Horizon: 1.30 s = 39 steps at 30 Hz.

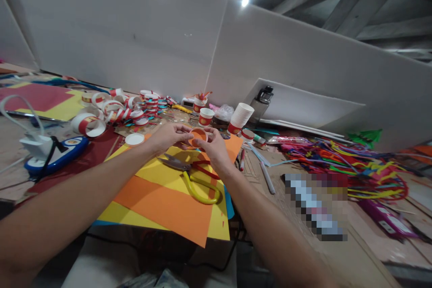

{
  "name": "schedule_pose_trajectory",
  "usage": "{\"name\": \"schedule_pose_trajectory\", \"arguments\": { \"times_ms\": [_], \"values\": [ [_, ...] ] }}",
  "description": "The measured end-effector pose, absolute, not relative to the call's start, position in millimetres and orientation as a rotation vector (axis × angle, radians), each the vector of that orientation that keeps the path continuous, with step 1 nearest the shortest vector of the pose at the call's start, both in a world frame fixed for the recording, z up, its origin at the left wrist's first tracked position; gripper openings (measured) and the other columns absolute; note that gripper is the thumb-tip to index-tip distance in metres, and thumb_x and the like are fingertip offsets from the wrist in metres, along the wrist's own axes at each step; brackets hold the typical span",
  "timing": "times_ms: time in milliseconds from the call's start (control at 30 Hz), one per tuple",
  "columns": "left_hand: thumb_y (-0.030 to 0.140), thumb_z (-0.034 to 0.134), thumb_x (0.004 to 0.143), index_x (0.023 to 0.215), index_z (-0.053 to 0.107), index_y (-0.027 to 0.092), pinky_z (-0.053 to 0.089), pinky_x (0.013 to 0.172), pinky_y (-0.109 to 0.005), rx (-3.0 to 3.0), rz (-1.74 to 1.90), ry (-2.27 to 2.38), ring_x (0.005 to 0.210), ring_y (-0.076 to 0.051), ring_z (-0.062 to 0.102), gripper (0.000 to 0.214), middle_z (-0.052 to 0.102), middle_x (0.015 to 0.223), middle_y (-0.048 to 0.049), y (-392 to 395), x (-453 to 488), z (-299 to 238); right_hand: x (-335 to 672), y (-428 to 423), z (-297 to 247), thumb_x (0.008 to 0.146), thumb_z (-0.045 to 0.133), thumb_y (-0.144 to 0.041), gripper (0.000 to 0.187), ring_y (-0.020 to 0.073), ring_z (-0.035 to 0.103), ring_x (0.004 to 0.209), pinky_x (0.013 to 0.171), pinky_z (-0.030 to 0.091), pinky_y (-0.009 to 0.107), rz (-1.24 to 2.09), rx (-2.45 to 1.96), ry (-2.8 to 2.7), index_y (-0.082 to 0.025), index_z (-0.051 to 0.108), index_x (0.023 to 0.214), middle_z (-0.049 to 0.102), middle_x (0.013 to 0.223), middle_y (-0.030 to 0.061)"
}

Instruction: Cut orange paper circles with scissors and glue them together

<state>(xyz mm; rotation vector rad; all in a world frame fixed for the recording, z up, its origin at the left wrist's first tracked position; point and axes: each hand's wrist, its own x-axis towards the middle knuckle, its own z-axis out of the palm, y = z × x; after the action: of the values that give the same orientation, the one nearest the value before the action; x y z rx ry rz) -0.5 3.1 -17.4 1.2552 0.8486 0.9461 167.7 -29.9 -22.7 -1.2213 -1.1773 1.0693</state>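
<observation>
Between the fingertips of both hands is a small round paper cup piece (199, 134), whose middle looks orange. My left hand (173, 137) grips its left side, and my right hand (213, 144) closes round its right side. Below my hands, scissors (185, 166) with a yellow and a red handle lie on yellow paper (155, 168). My right wrist partly hides the red handle. An orange paper sheet (165, 207) rests over the yellow one. To the left of my hands lies a white disc (135, 139).
Cut cup rings (111, 110) crowd the back left. A stack of paper cups (241, 117), a single cup (205, 117) and a dark bottle (263, 104) stand behind my hands. Colourful strips (351, 157) heap at right; a blue power strip (57, 155) sits at left.
</observation>
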Motion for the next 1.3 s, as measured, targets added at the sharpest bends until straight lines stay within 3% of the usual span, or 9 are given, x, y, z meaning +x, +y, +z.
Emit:
{"name": "schedule_pose_trajectory", "arguments": {
  "times_ms": [167, 500, 800, 933, 1067, 1200, 1300],
  "values": [
    [0.029, 0.089, 0.064, 0.09, 0.071, 0.011, 0.056, 0.055, -0.026, 1.25, 0.931, 0.853, 0.057, -0.013, 0.064, 0.035, 0.071, 0.073, -0.0061, 2.7, -0.3, -17.1, 167.1, -28.7, -24.5, 0.059, 0.076, -0.024, 0.05, 0.0155, 0.065, 0.076, 0.068, 0.049, 0.028, 1.054, -1.231, -1.164, -0.022, 0.051, 0.102, 0.068, 0.087, -0.0005],
    [0.033, 0.092, 0.058, 0.089, 0.072, 0.012, 0.052, 0.057, -0.021, 1.192, 1.008, 0.803, 0.069, -0.011, 0.063, 0.042, 0.069, 0.083, -0.0042, 5.8, -1.9, -18.7, 169.6, -25.6, -28.9, 0.067, 0.072, -0.038, 0.049, 0.0139, 0.061, 0.077, 0.069, 0.049, 0.028, 1.021, -1.165, -1.192, -0.022, 0.047, 0.106, 0.06, 0.085, -0.003],
    [0.026, 0.089, 0.061, 0.088, 0.068, 0.012, 0.042, 0.051, -0.019, 1.04, 1.044, 0.705, 0.063, -0.008, 0.058, 0.037, 0.064, 0.079, -0.0013, 7.1, -0.8, -18.7, 169.9, -20.9, -35.1, 0.071, 0.069, -0.031, 0.044, 0.0144, 0.058, 0.075, 0.07, 0.051, 0.03, 0.987, -1.142, -1.286, -0.022, 0.049, 0.109, 0.055, 0.083, -0.0029],
    [0.026, 0.091, 0.058, 0.088, 0.068, 0.012, 0.046, 0.055, -0.019, 1.049, 1.026, 0.716, 0.066, -0.009, 0.062, 0.04, 0.067, 0.081, -0.0022, 8.1, -1.8, -20.2, 170.1, -28.9, -27.7, 0.074, 0.066, -0.017, 0.053, 0.0185, 0.057, 0.092, 0.084, 0.051, 0.036, 0.603, -1.184, -1.506, -0.024, 0.054, 0.126, 0.056, 0.108, 0.006],
    [0.03, 0.095, 0.053, 0.088, 0.069, 0.012, 0.048, 0.053, -0.018, 1.028, 0.992, 0.684, 0.064, -0.01, 0.064, 0.047, 0.069, 0.08, -0.0028, 9.0, -2.2, -20.2, 171.5, -36.3, -22.7, 0.076, 0.061, -0.006, 0.048, 0.0257, 0.049, 0.115, 0.103, 0.041, 0.044, 0.134, -1.207, -1.761, -0.025, 0.068, 0.12, 0.055, 0.121, 0.0106],
    [0.033, 0.095, 0.053, 0.082, 0.069, 0.011, 0.047, 0.048, -0.017, 1.009, 0.98, 0.655, 0.055, -0.007, 0.058, 0.045, 0.066, 0.073, -0.0002, 9.3, -0.7, -19.3, 172.7, -36.8, -22.7, 0.078, 0.063, -0.007, 0.041, 0.0282, 0.049, 0.116, 0.102, 0.039, 0.047, -0.021, -1.201, -1.82, -0.024, 0.071, 0.114, 0.059, 0.123, 0.0107],
    [0.035, 0.091, 0.061, 0.081, 0.069, 0.011, 0.049, 0.051, -0.017, 0.988, 0.978, 0.628, 0.057, -0.008, 0.059, 0.038, 0.066, 0.071, -0.0014, 9.1, 0.4, -18.4, 173.7, -35.3, -22.8, 0.08, 0.062, -0.009, 0.03, 0.0269, 0.052, 0.112, 0.099, 0.041, 0.044, -0.036, -1.156, -1.789, -0.022, 0.071, 0.105, 0.062, 0.116, 0.0102]
  ]
}}
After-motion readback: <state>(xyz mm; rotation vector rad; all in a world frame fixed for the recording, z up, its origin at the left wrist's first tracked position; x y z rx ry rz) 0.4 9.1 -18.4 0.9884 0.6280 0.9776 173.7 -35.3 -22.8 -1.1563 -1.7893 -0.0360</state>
